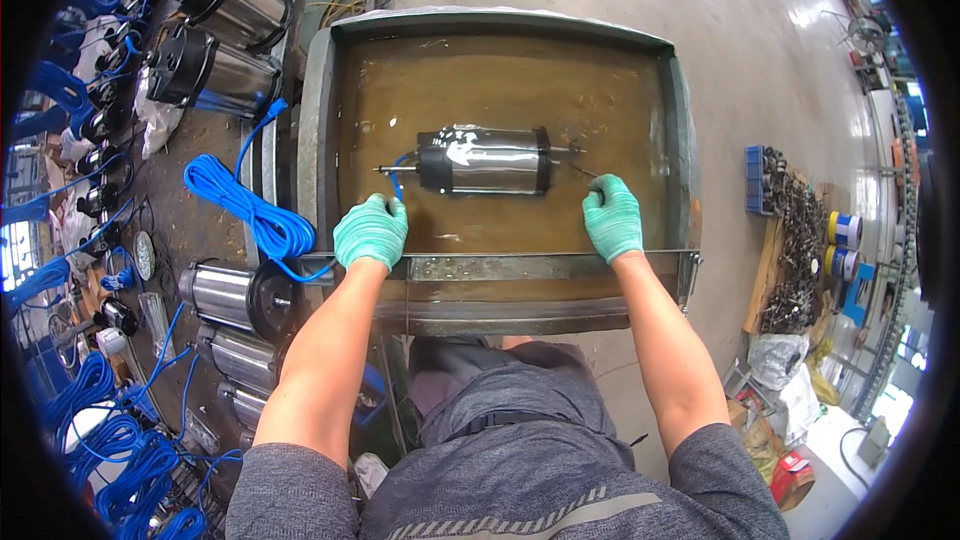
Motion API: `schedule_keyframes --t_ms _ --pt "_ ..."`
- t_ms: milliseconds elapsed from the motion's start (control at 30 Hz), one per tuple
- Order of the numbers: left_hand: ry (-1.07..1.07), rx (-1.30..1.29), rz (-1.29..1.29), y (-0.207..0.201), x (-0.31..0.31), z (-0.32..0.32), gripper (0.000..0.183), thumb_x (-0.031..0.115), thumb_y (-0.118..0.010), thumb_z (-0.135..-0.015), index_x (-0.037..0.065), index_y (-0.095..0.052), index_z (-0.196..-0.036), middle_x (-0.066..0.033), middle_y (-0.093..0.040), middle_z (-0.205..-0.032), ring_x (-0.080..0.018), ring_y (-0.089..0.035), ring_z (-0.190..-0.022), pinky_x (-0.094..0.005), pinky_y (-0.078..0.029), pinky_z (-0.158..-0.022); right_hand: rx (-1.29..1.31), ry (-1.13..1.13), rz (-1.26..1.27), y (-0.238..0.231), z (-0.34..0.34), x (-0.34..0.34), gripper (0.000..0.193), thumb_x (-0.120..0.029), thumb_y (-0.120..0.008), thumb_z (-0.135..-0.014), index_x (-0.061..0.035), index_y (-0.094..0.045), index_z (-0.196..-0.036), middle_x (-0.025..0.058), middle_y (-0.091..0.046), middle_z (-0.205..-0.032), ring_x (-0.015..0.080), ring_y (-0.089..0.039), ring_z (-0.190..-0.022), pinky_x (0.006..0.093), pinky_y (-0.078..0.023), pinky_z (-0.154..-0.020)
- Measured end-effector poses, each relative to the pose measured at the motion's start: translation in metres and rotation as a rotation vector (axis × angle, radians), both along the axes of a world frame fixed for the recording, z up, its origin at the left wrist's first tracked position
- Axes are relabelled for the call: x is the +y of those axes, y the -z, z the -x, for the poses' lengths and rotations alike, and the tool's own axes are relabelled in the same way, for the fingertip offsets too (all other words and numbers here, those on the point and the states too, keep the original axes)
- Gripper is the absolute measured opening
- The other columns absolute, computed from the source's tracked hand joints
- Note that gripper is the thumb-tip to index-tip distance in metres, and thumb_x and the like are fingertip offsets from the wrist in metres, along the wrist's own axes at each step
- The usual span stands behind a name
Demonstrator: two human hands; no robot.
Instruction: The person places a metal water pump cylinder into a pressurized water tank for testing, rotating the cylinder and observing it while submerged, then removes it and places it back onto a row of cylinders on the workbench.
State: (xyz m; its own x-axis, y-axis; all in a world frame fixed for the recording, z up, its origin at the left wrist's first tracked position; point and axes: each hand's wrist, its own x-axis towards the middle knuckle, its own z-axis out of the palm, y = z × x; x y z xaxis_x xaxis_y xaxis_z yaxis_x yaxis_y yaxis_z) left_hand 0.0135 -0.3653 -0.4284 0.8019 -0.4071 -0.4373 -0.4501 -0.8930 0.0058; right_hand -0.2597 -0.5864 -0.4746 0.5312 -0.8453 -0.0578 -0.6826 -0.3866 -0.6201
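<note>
A steel cylindrical motor (495, 161) with dark end caps lies on its side in a tank (318, 130) of murky brown water. Its shaft (393, 169) sticks out at the left end. Both my hands wear green knit gloves. My left hand (372, 231) is closed at the tank's near left, around a blue cable (397, 183) that runs from the motor's left end. On the right, my right hand (612, 216) is closed over the water, apart from the motor. A thin dark rod (583, 171) reaches from its fingertips toward the motor's right end.
A metal bar (520, 268) crosses the tank's near side. A coiled blue cable (250, 205) rests at the left edge, among several steel motors (225, 295) on the bench. At right stand a blue crate (757, 180) and a pile of metal parts (792, 250).
</note>
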Motion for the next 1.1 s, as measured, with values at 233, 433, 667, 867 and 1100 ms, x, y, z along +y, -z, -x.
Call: schedule_keyframes --t_ms 233,433,667,867,1100 --pt "-0.033 0.114 0.006 -0.009 -0.001 -0.004 0.045 0.051 -0.054 -0.094 0.009 -0.069 -0.098 -0.0186 -0.073 -0.095 -0.0363 -0.07 -0.094 -0.0467 -0.055 -0.084 -0.066 -0.023 -0.046 -0.001 0.002 0.002 0.01 -0.005 -0.063 -0.085 -0.0044 -0.065 -0.094 0.0125 -0.063 -0.078 0.0207 -0.058 -0.066 0.0325 -0.051 -0.068" --pt "-0.017 0.204 0.022 -0.005 0.006 -0.012 0.045 0.049 -0.057 -0.093 0.007 -0.066 -0.107 -0.0195 -0.072 -0.101 -0.0361 -0.07 -0.097 -0.0454 -0.055 -0.085 -0.156 -0.079 -0.151 0.0 0.003 -0.001 0.015 -0.006 -0.063 -0.088 -0.0038 -0.067 -0.102 0.0093 -0.066 -0.081 0.0125 -0.057 -0.071 0.029 -0.051 -0.072" --pt "0.034 0.232 0.076 0.001 0.013 -0.014 0.041 0.044 -0.045 -0.1 0.01 -0.066 -0.108 -0.0182 -0.073 -0.097 -0.0369 -0.069 -0.096 -0.0489 -0.054 -0.084 -0.537 0.28 -0.707 -0.006 -0.022 -0.03 0.018 -0.008 -0.056 -0.096 -0.0047 -0.067 -0.11 -0.0003 -0.055 -0.075 0.0114 -0.052 -0.064 0.0311 -0.052 -0.066" --pt "-0.098 0.222 0.276 0.009 0.015 -0.022 0.045 0.045 -0.042 -0.1 0.008 -0.067 -0.107 -0.0213 -0.071 -0.101 -0.0415 -0.066 -0.099 -0.0512 -0.051 -0.088 -0.752 0.549 -0.87 -0.041 -0.07 -0.055 0.019 -0.018 -0.058 -0.096 -0.0044 -0.066 -0.107 -0.0029 -0.038 -0.062 0.0107 -0.034 -0.051 0.0288 -0.035 -0.051" --pt "-0.226 0.365 1.142 0.009 0.055 -0.045 0.039 0.035 -0.062 -0.098 -0.003 -0.068 -0.1 -0.0107 -0.068 -0.083 -0.0215 -0.06 -0.075 -0.0381 -0.048 -0.07 -0.777 0.537 -0.921 -0.143 -0.039 -0.046 0.022 -0.025 -0.059 -0.095 -0.0058 -0.065 -0.102 -0.0055 -0.027 -0.058 0.0082 -0.027 -0.049 0.0264 -0.02 -0.044"
